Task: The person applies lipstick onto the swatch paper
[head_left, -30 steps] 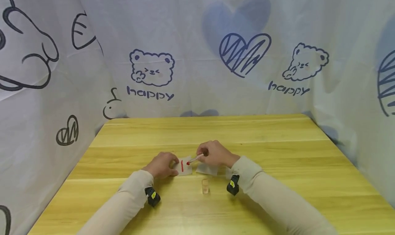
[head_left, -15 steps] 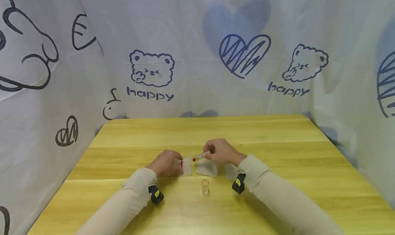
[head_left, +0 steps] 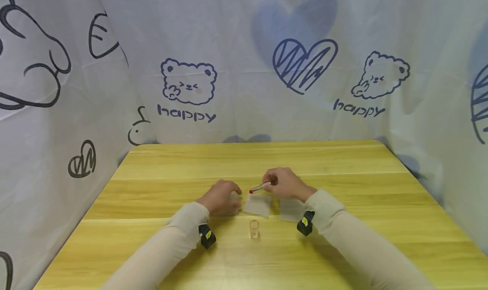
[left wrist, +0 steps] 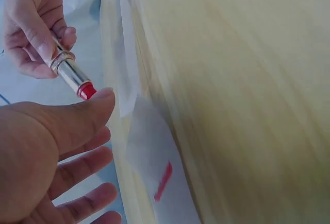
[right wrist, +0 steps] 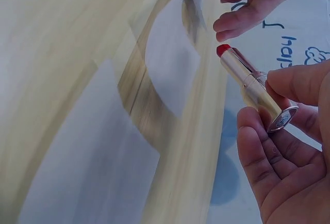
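My right hand (head_left: 286, 183) holds a lipstick (head_left: 260, 186) with a metallic case. In the right wrist view the red bullet (right wrist: 223, 50) points toward my other hand. My left hand (head_left: 221, 198) hovers over the leftmost white paper (left wrist: 147, 134), fingers spread and relaxed, holding nothing. A short red stroke (left wrist: 163, 182) shows on that paper in the left wrist view; in the head view the hand covers most of it. Below the lipstick tip lies the unmarked middle paper (head_left: 258, 206). The right-hand paper (head_left: 291, 210) lies partly behind my right wrist.
A small clear lipstick cap (head_left: 254, 229) stands on the wooden table (head_left: 251, 264), nearer to me than the papers. Black cameras are strapped to both wrists. Printed white cloth (head_left: 244, 103) encloses the back and sides of the table.
My left hand has shifted right from the paper's left edge to over it, hiding the red stroke in the head view. My right hand has carried the lipstick right and slightly farther back.
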`<state>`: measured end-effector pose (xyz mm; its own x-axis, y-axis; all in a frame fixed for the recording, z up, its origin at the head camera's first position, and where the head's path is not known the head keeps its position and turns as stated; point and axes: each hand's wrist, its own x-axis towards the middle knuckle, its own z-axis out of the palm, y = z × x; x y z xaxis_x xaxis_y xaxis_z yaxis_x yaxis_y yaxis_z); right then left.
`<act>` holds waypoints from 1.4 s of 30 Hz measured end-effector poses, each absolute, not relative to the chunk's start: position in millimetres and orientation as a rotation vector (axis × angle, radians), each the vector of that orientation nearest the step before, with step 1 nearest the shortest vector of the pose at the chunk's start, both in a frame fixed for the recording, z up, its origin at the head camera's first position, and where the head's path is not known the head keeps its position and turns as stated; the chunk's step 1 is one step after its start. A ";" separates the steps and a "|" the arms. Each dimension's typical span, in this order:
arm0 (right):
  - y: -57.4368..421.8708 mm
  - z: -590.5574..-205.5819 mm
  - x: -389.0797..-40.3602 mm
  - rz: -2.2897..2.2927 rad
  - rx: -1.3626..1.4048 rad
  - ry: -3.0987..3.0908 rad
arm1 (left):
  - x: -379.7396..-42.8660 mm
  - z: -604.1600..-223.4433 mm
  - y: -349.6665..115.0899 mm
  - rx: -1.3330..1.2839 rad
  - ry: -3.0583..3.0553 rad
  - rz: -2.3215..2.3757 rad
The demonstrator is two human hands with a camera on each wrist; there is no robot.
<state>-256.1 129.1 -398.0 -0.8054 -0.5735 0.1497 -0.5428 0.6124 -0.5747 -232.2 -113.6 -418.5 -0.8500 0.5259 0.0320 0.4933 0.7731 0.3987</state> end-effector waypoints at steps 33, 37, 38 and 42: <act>153.8 -412.1 -257.9 -1.004 -0.804 2.801 | -235.6 -423.9 -75.5 0.892 2.891 0.322; 153.8 -414.0 -258.1 -1.005 -0.806 2.791 | -234.8 -423.6 -73.5 0.848 2.876 0.292; 153.8 -414.6 -258.3 -1.004 -0.810 2.790 | -234.8 -423.6 -73.0 0.830 2.872 0.291; 153.2 -416.7 -259.5 -1.003 -0.801 2.787 | -235.7 -424.2 -71.1 0.791 2.885 0.251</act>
